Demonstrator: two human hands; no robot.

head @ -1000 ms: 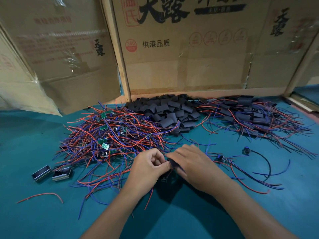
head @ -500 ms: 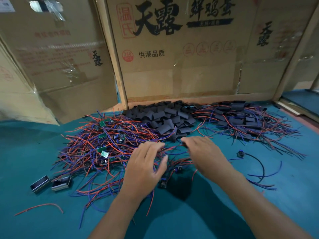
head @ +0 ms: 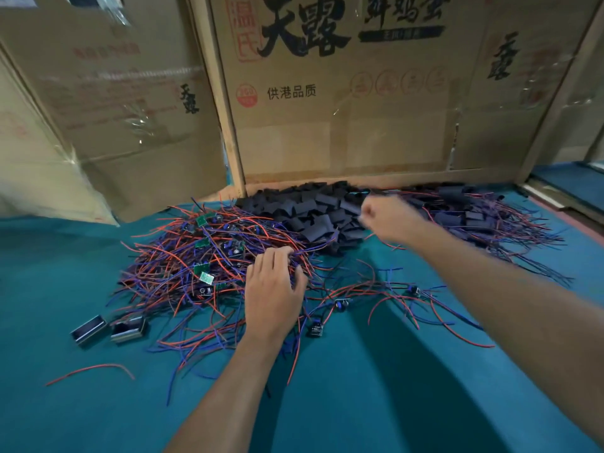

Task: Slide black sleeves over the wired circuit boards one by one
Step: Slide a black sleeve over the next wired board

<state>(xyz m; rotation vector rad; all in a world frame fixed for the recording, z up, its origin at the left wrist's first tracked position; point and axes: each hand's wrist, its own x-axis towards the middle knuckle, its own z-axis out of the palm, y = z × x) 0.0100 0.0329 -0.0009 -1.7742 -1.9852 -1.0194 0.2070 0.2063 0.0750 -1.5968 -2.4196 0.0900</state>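
right hand (head: 389,220): motion-blurred, grip unclear | left hand (head: 273,289): fingertips buried in wires (head: 183,256)
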